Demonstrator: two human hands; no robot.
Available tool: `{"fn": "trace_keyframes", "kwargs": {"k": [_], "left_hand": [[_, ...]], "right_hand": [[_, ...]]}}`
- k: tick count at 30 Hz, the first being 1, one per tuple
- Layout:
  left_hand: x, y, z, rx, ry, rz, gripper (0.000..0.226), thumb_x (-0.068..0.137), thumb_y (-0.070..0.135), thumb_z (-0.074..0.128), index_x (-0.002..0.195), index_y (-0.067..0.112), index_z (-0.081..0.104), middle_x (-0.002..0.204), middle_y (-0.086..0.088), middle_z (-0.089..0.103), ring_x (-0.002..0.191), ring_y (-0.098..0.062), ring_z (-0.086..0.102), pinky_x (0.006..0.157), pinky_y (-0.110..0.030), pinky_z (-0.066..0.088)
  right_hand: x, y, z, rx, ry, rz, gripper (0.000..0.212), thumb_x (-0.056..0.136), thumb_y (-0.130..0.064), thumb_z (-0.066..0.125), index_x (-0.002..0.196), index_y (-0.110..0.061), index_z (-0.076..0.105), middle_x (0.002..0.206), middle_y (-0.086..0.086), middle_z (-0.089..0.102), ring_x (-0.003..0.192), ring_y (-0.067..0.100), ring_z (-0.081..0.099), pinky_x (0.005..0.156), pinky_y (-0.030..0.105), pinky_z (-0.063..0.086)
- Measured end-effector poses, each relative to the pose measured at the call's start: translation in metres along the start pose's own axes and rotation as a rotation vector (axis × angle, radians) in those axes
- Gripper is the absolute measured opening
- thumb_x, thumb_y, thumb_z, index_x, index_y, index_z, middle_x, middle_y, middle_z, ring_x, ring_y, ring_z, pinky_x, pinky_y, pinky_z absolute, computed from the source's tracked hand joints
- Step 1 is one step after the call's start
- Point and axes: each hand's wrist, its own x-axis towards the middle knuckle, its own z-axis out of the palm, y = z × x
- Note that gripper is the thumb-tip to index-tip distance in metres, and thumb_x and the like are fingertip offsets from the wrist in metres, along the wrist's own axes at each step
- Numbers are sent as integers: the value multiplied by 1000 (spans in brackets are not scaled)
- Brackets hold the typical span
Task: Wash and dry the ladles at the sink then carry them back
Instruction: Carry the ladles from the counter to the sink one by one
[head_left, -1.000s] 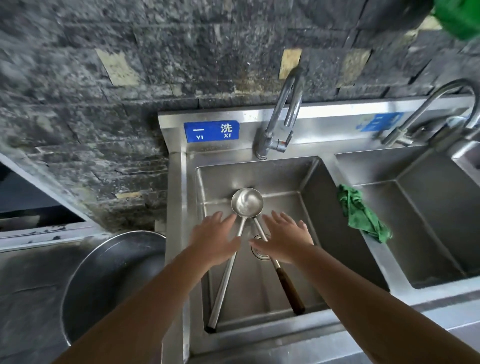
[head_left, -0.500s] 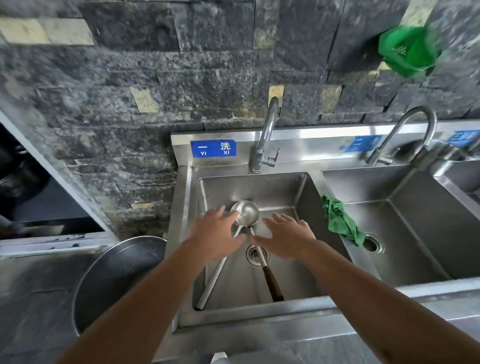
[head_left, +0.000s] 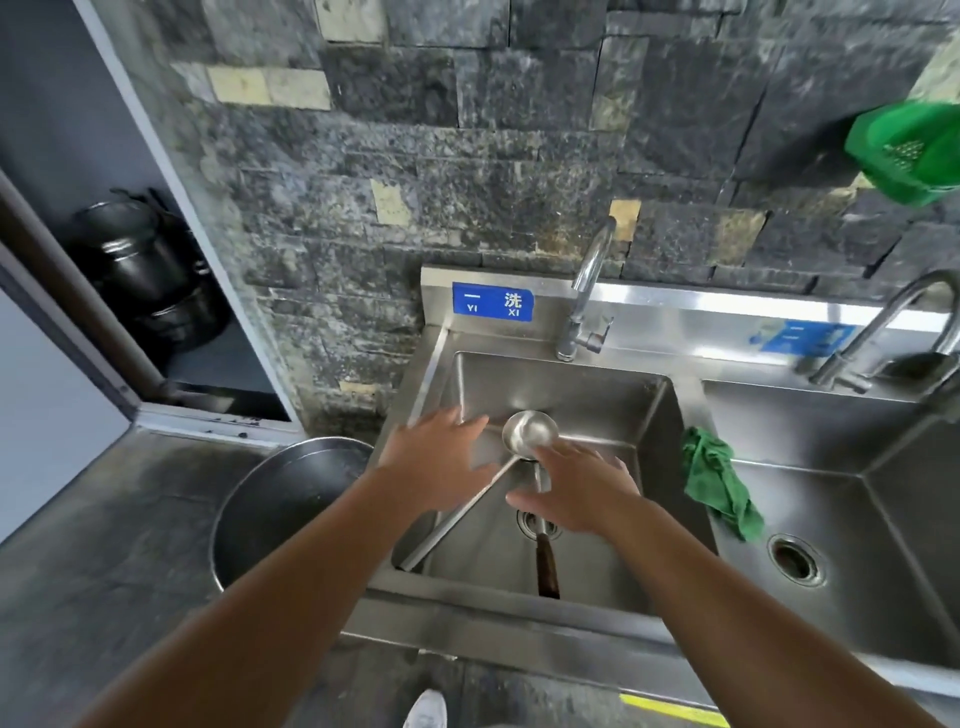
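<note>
Head view: the 2 ladles (head_left: 530, 434) are lying in the left basin of the sink (head_left: 670, 415), their bowls stacked near the back wall and their handles splaying toward the front rim. The all-steel handle (head_left: 457, 512) is running to the front left corner, and the wooden-gripped handle (head_left: 546, 564) is crossing the drain. Compared with 1 second ago, both hands are sitting higher and further back from the ladles, and the wider framing suggests the person is straightening up. The left hand (head_left: 441, 467) is hovering over the basin's left side with fingers spread, grasping nothing. The right hand (head_left: 576, 493) is hovering above the handles with fingers extended, likewise released and empty.

That reads as the ladles having just been set down for washing, so the task is at its start. No water is showing at the tap (head_left: 587, 291), and its lever looks like the likely next reach. The green cloth (head_left: 719, 480) is draping over the divider between the basins, near enough to serve for drying. A large metal pan (head_left: 280, 499) is standing just beside the sink on the left.
</note>
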Motion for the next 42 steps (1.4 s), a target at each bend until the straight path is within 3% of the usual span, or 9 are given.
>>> {"fn": "trace_keyframes", "kwargs": {"k": [5,8,13,17,22,32,38,42], "left_hand": [[-30,-16,-4,-6,40,-110,69,82,65,40,144,37,26,155,0,30,141,-24,32,109,-59,28],[-51,-34,-4,-22,76,-163,67,82,64,39,142,37,30,151,-1,36,139,-23,35,107,-55,30],[-102,-85,1,-59,106,-347,71,81,67,37,146,38,28,157,3,29,143,-20,31,111,-55,25],[-161,-121,5,-134,177,-474,63,84,58,47,143,40,34,152,11,36,139,-18,36,109,-49,30],[-260,-177,22,-157,188,-667,63,81,62,46,139,39,40,140,7,48,131,-23,46,105,-47,39],[-527,-248,92,-175,196,-1125,65,80,63,47,138,35,41,135,4,52,126,-25,52,100,-44,44],[-662,-229,127,-226,205,-1416,59,83,61,47,135,34,43,134,5,51,124,-24,52,96,-43,43],[-758,-184,155,-305,212,-1723,60,85,60,45,137,30,42,135,3,50,126,-24,49,97,-46,40]], "right_hand": [[9,-27,-1,-87,-7,-129,83,71,-82,39,138,-33,41,150,-5,38,138,25,37,104,53,35],[14,-48,2,-110,9,-182,86,69,-86,33,134,-31,44,146,-3,44,135,26,42,101,53,38],[17,-114,8,-167,-26,-323,90,74,-86,25,141,-28,43,152,-1,41,139,24,39,108,51,34],[12,-181,22,-195,-76,-453,80,84,-77,40,148,-29,36,154,-4,39,137,22,42,108,40,37],[-12,-286,55,-283,-151,-676,89,80,-78,46,153,-32,26,162,-6,23,145,19,30,114,44,31],[-143,-512,170,-495,-225,-1105,86,82,-81,38,153,-34,24,163,-10,19,146,19,28,114,47,31],[-237,-602,237,-636,-279,-1357,84,84,-81,33,153,-33,25,162,-8,23,145,21,30,112,48,33],[-332,-654,290,-768,-346,-1642,82,85,-79,35,152,-32,27,160,-8,28,142,21,35,109,49,36]]}}
